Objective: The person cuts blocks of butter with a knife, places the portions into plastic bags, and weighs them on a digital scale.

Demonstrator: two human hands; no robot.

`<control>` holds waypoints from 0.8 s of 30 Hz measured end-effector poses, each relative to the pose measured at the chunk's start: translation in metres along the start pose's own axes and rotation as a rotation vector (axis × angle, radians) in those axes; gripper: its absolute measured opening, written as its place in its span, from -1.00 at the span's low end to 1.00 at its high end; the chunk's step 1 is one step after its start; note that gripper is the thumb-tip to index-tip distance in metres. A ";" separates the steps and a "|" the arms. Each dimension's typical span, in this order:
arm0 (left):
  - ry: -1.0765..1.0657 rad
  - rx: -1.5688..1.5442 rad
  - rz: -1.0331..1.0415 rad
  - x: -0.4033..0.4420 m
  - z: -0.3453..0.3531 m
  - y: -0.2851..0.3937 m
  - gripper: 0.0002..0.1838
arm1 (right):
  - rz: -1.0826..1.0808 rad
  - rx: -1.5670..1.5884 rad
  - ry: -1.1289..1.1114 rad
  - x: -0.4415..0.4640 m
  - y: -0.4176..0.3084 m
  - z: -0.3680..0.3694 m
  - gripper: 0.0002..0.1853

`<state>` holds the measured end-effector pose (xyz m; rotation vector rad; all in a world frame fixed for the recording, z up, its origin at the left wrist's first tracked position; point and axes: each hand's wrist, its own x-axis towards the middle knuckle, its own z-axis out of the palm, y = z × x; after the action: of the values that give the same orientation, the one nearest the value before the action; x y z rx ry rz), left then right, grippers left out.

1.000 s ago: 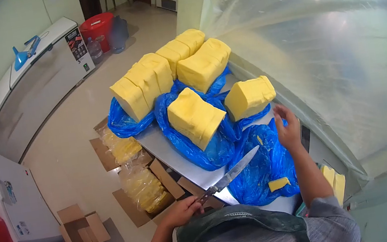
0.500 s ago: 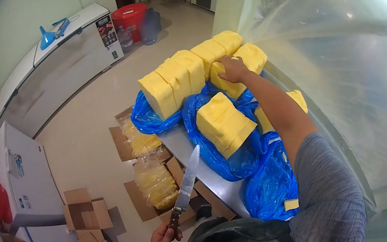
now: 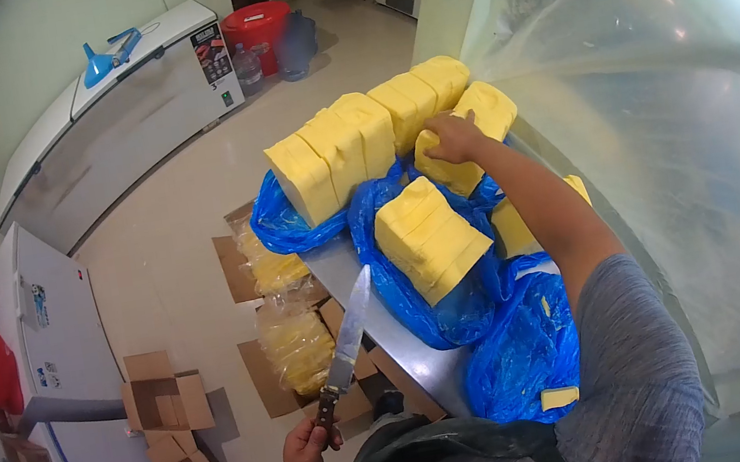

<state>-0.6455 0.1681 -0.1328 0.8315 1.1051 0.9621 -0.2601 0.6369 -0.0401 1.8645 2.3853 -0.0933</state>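
My left hand [image 3: 303,451] is closed round the brown handle of a knife [image 3: 348,332], its broad blade pointing up and away over the table's near edge. At the far end of the table, my right hand [image 3: 454,136] grips the top of a yellow block of butter [image 3: 450,168], fingers bent over it. Beside that block stand another block [image 3: 488,108] and a row of tall butter blocks [image 3: 333,160]. Closer to me, a cut block [image 3: 432,239] in thick slabs rests on a blue plastic bag [image 3: 460,318]. One more block [image 3: 513,227] is partly hidden behind my right forearm.
The metal table [image 3: 428,366] carries a small butter piece [image 3: 560,398] on blue plastic. Cardboard boxes with plastic-wrapped yellow packs [image 3: 297,347] stand on the floor at its left. Open cartons [image 3: 166,405] and chest freezers [image 3: 131,104] are farther left. Clear plastic sheeting [image 3: 627,97] hangs at right.
My right hand and the block under it have shifted slightly towards me, away from the row. The knife has tilted a little more upright in my left hand.
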 end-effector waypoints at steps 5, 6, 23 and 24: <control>-0.024 0.051 0.017 0.011 0.003 0.003 -0.46 | -0.208 0.040 0.084 -0.025 0.020 0.014 -0.41; -0.030 0.055 0.021 0.012 0.004 0.003 -0.46 | -0.202 0.040 0.090 -0.031 0.024 0.015 -0.41; -0.022 0.010 0.062 0.001 -0.026 -0.003 -0.52 | -0.204 0.231 0.194 -0.139 -0.001 0.040 -0.40; -0.027 0.013 0.069 0.000 -0.028 -0.003 -0.52 | -0.201 0.228 0.202 -0.141 0.000 0.042 -0.40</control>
<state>-0.6723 0.1691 -0.1428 0.8952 1.0661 0.9992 -0.2239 0.4959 -0.0636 1.7940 2.8032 -0.2121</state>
